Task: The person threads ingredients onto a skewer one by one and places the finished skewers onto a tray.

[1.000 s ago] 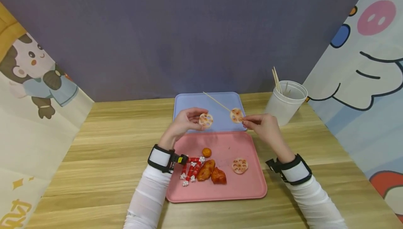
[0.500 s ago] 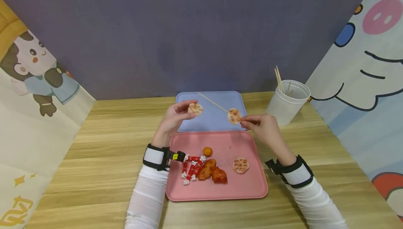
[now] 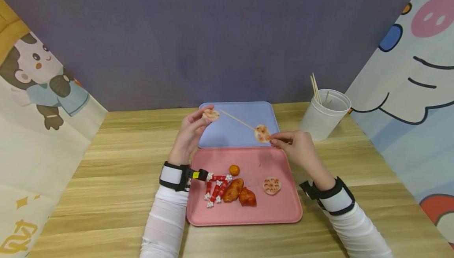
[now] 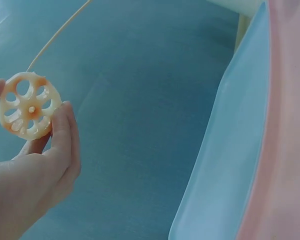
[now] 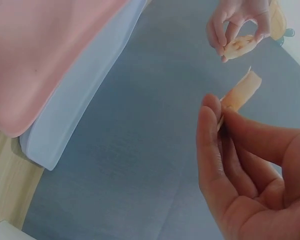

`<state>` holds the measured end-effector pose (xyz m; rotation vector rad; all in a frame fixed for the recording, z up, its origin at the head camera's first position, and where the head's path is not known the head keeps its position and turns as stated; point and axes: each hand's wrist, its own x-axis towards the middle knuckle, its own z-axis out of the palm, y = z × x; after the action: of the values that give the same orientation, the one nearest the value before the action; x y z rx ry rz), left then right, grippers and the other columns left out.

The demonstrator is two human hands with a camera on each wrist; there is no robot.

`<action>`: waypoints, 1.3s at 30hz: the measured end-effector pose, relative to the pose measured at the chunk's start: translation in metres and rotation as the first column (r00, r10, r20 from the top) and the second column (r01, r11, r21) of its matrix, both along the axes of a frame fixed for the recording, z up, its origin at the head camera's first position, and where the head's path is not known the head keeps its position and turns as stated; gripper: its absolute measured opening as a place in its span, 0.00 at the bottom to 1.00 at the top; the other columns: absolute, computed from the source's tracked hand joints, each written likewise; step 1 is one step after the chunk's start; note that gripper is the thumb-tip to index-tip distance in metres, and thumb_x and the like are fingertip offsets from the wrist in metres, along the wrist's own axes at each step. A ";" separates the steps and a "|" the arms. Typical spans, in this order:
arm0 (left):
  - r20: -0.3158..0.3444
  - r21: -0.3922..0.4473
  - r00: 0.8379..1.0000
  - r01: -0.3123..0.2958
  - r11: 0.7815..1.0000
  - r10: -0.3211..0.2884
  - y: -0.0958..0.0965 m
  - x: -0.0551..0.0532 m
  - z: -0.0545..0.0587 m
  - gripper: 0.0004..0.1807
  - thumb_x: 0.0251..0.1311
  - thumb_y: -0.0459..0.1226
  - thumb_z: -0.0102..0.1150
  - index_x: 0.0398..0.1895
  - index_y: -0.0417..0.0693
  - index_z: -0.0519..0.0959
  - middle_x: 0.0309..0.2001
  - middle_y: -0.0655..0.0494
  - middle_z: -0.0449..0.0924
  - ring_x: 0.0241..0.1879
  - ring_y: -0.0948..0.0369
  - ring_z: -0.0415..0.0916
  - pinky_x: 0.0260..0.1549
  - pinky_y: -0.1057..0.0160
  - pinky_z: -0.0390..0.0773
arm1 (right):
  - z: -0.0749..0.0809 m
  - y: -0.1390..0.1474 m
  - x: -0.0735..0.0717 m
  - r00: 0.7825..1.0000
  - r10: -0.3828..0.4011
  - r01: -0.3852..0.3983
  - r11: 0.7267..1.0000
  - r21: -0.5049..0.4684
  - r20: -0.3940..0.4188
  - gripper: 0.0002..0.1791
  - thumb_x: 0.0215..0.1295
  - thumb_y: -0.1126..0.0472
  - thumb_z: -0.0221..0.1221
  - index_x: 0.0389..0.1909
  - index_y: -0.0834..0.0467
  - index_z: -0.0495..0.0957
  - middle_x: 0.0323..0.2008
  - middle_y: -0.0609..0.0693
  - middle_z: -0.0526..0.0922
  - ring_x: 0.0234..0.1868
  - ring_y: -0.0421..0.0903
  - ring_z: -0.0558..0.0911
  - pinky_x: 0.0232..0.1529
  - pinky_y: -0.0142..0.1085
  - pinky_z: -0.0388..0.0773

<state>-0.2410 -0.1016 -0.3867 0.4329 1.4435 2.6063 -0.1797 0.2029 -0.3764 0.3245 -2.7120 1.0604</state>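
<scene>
My left hand (image 3: 188, 133) pinches a round lotus root slice (image 3: 211, 114) over the left part of the blue tray. In the left wrist view this lotus root slice (image 4: 32, 109) faces the camera, held at its edge between thumb and fingers. Across from it, my right hand (image 3: 300, 146) pinches a thin wooden skewer (image 3: 235, 120) near one end. Another lotus root slice (image 3: 262, 133) is threaded on that skewer, close to the right fingertips. The skewer's free end points left, toward the left hand, with a gap between it and the left slice.
A pink tray (image 3: 280, 214) in front bears a lotus root slice (image 3: 271, 190), an orange ball (image 3: 234, 170), two glazed brown pieces (image 3: 233, 191) and several red-and-white sticks (image 3: 221, 190). Behind it lies the blue tray (image 3: 248, 108). A white cup (image 3: 319, 122) with skewers stands right.
My left hand has moved left and away with its lotus root slice, which has tilted flatter. The right hand has shifted little; the skewer has swung slightly left and down.
</scene>
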 end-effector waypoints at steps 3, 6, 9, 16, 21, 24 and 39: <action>-0.011 0.042 1.000 -0.006 0.999 0.006 -0.003 0.000 0.000 0.27 0.60 0.22 0.45 0.64 0.21 0.58 0.61 0.44 0.68 0.49 0.62 0.76 0.55 0.66 0.74 | 0.002 -0.002 0.003 1.000 0.006 -0.006 1.000 0.003 0.021 0.06 0.58 0.63 0.65 0.35 0.57 0.87 0.33 0.54 0.88 0.33 0.48 0.86 0.30 0.35 0.80; -0.027 0.083 1.000 0.000 0.997 0.003 -0.005 -0.001 0.000 0.26 0.61 0.23 0.45 0.64 0.22 0.59 0.59 0.46 0.71 0.49 0.61 0.76 0.56 0.65 0.73 | 0.003 -0.003 0.005 0.999 0.023 -0.023 1.000 0.001 0.043 0.06 0.58 0.63 0.64 0.36 0.58 0.87 0.32 0.54 0.87 0.32 0.47 0.86 0.28 0.32 0.79; -0.045 0.129 0.999 0.008 0.992 -0.002 -0.006 -0.002 -0.001 0.25 0.61 0.23 0.43 0.63 0.23 0.61 0.55 0.48 0.74 0.50 0.59 0.75 0.56 0.64 0.73 | 0.004 -0.004 0.008 0.998 0.041 -0.040 0.999 -0.011 0.056 0.06 0.58 0.64 0.64 0.36 0.59 0.87 0.30 0.54 0.87 0.30 0.45 0.86 0.27 0.29 0.79; -0.059 0.239 0.998 0.023 0.971 -0.009 -0.007 -0.007 -0.004 0.25 0.60 0.25 0.43 0.62 0.25 0.63 0.52 0.46 0.76 0.50 0.56 0.76 0.56 0.63 0.72 | 0.003 -0.005 0.010 0.997 0.061 -0.060 0.998 -0.013 0.040 0.06 0.58 0.65 0.64 0.36 0.59 0.87 0.28 0.53 0.87 0.29 0.45 0.86 0.26 0.29 0.79; -0.066 0.256 0.997 0.050 0.965 -0.034 -0.008 -0.006 -0.005 0.27 0.60 0.29 0.51 0.63 0.27 0.63 0.53 0.46 0.76 0.51 0.56 0.76 0.56 0.63 0.72 | 0.004 -0.005 0.011 0.998 0.062 -0.062 0.998 -0.005 0.002 0.06 0.57 0.65 0.65 0.36 0.60 0.87 0.28 0.53 0.87 0.28 0.45 0.86 0.26 0.29 0.79; -0.071 0.254 0.997 0.060 0.965 -0.043 -0.008 -0.006 -0.006 0.27 0.60 0.30 0.53 0.63 0.27 0.65 0.54 0.44 0.76 0.51 0.56 0.76 0.56 0.63 0.72 | 0.005 -0.006 0.012 0.998 0.064 -0.064 0.998 -0.005 -0.007 0.07 0.57 0.65 0.65 0.36 0.60 0.87 0.28 0.53 0.87 0.28 0.46 0.86 0.27 0.29 0.79; -0.139 0.188 0.989 0.069 0.980 -0.043 -0.003 -0.004 -0.005 0.24 0.58 0.26 0.45 0.60 0.27 0.68 0.55 0.45 0.76 0.55 0.55 0.74 0.57 0.62 0.72 | 0.007 -0.006 0.012 0.997 0.074 -0.073 0.997 -0.021 0.027 0.06 0.57 0.66 0.64 0.36 0.60 0.86 0.26 0.53 0.87 0.27 0.44 0.85 0.26 0.29 0.79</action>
<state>-0.2450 -0.1042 -0.3920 0.6736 1.1976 2.7281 -0.1674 0.1966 -0.3696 0.4118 -2.7311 1.1187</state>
